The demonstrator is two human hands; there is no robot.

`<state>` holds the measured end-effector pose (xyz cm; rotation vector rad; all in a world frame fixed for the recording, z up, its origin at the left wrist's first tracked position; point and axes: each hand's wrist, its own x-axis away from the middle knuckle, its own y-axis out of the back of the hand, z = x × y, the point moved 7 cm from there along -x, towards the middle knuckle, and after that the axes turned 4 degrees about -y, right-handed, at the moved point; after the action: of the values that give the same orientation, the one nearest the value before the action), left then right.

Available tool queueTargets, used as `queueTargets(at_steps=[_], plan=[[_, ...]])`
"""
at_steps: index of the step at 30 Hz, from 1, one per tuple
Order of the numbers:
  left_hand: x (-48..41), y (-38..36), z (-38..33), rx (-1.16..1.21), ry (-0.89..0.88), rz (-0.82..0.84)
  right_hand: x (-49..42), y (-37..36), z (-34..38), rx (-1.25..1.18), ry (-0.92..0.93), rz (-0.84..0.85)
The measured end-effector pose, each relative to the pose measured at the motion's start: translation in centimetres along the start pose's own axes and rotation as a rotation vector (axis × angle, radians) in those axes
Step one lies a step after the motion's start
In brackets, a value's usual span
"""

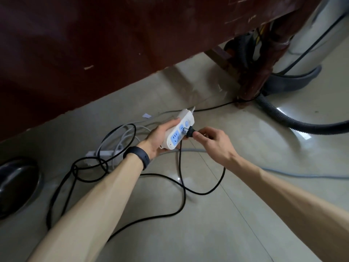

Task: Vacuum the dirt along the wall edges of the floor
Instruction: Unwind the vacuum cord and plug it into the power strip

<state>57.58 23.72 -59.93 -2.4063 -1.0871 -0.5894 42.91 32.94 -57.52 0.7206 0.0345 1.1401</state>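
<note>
My left hand [160,137] holds a white power strip [177,132] with blue sockets, lifted above the floor. My right hand [213,142] pinches a black plug [189,131] whose prongs touch one of the strip's sockets. The plug's black cord [181,186] runs down and loops over the tiled floor. At the right a grey ribbed vacuum hose [294,121] curves across the floor. The hose comes from behind a wooden leg [253,86], beside a silver cylindrical body [279,35] on a dark base.
A dark red wooden furniture panel [94,44] fills the upper left. A second white power strip [100,154] with white cables lies on the floor. A round metal bin lid [15,184] sits at the far left. A grey cable [283,173] crosses the tiles.
</note>
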Motion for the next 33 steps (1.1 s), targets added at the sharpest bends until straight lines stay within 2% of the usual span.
queueTargets(at_steps=[4,9,12,16,21,23,25,27,28,31,33], plan=[[0.8,0.1,-0.4,-0.058,0.006,-0.002,0.5,0.2,1.1,0.156,0.132,-0.046],[1.5,0.3,-0.3,-0.151,0.042,-0.012,2.0,-0.3,3.0,0.448,0.375,-0.202],[1.7,-0.3,-0.7,-0.213,0.032,-0.019,2.6,-0.5,3.3,0.439,0.383,-0.246],[1.1,-0.4,-1.9,-0.288,-0.085,-0.088,2.0,-1.0,3.4,0.455,0.354,-0.264],[1.6,0.5,-3.0,-0.446,-0.155,-0.215,1.6,-0.9,3.6,0.437,0.447,-0.261],[1.5,1.0,-3.2,-0.574,-0.167,-0.234,1.5,-1.4,3.2,0.422,0.435,-0.231],[1.0,1.0,-2.8,-0.674,-0.172,-0.175,0.8,-2.5,2.2,0.414,0.383,-0.163],[0.2,0.6,-1.6,-0.708,-0.174,-0.084,-0.4,-3.6,0.9,0.417,0.278,-0.058],[-0.1,0.8,-0.9,-0.762,-0.179,-0.091,-0.9,-4.2,0.1,0.420,0.216,0.011],[-1.1,2.9,1.1,-1.019,-0.200,-0.269,-1.6,-6.1,-2.4,0.508,0.091,0.240],[-1.5,4.3,2.8,-1.191,-0.133,-0.304,-1.6,-6.6,-3.8,0.617,0.063,0.300]])
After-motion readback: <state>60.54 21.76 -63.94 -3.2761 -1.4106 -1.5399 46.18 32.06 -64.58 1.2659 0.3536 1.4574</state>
